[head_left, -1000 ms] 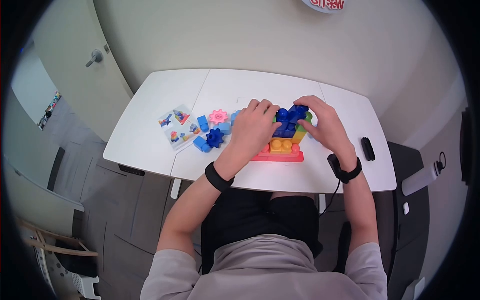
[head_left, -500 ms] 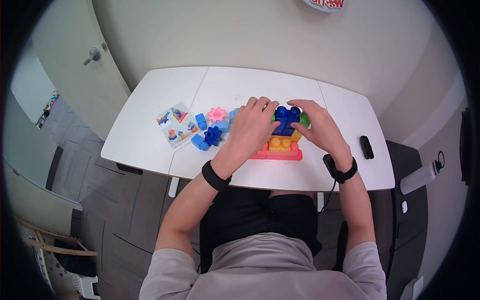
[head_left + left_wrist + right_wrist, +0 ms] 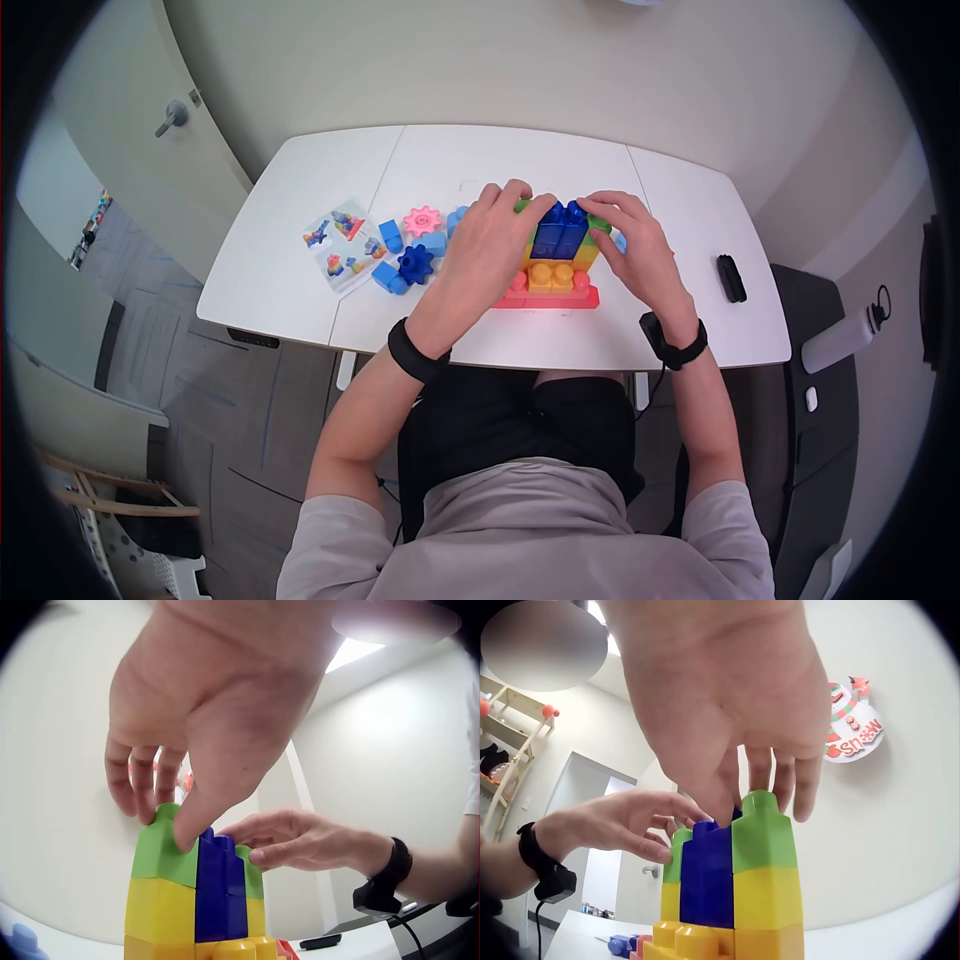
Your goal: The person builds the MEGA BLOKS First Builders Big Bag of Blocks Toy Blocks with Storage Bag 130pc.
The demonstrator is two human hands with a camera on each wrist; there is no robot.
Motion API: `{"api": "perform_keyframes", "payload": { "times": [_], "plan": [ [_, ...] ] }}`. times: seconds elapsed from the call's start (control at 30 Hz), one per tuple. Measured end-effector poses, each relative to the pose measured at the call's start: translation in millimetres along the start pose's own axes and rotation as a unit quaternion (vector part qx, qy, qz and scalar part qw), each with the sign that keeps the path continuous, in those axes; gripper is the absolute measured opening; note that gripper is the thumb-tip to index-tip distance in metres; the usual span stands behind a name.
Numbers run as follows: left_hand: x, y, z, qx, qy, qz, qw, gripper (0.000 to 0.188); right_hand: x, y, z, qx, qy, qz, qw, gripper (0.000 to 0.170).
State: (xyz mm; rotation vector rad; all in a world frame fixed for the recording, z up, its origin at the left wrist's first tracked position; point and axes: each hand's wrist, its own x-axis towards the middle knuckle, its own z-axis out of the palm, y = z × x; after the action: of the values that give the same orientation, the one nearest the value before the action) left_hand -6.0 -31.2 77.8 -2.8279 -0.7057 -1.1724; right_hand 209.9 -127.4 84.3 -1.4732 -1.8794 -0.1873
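A building-block tower stands on a long red base block point(image 3: 550, 300). Orange blocks point(image 3: 540, 278) form its lower front, with yellow blocks point(image 3: 160, 907) above. Dark blue blocks point(image 3: 559, 238) fill the middle between a left green block point(image 3: 161, 851) and a right green block point(image 3: 763, 844). My left hand point(image 3: 487, 245) pinches the left green block from above, thumb in front and fingers behind. With my right hand point(image 3: 640, 245) I grip the right green block, the thumb at its edge beside the blue and the fingers behind.
Left of the tower lie several light blue blocks point(image 3: 388, 278), a dark blue gear point(image 3: 415, 264) and a pink gear point(image 3: 422, 221). A picture sheet point(image 3: 342, 245) is farther left on the white table point(image 3: 270, 220). A black object point(image 3: 731, 278) lies near the right edge.
A dark blue block, tilted in my right hand at first, now sits level between the green blocks. My right fingers have shifted to the tower's right side; the left hand stays on the left.
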Motion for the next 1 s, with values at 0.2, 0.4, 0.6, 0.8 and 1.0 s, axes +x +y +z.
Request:
{"api": "perform_keyframes", "payload": {
  "times": [0.2,0.4,0.6,0.8,1.0],
  "plan": [
    [-1,8,-2,0.021,-0.015,-0.006,1.0,0.052,-4,-2,6,-0.012,0.026,0.006,1.0,0.039],
    [-1,2,7,0.01,-0.013,-0.011,1.0,0.052,-6,1,10,0.001,0.048,0.006,0.999,0.04],
    [-1,-1,9,0.002,-0.01,-0.015,1.0,0.05,-6,5,15,-0.007,0.071,-0.012,0.997,0.039],
    [1,-1,8,-0.001,-0.013,-0.019,1.0,0.051,-8,6,19,-0.006,0.079,-0.008,0.997,0.038],
    [1,0,6,0.012,-0.028,-0.019,0.999,0.049,-9,4,17,-0.003,0.07,0.001,0.998,0.042]
  ]
}}
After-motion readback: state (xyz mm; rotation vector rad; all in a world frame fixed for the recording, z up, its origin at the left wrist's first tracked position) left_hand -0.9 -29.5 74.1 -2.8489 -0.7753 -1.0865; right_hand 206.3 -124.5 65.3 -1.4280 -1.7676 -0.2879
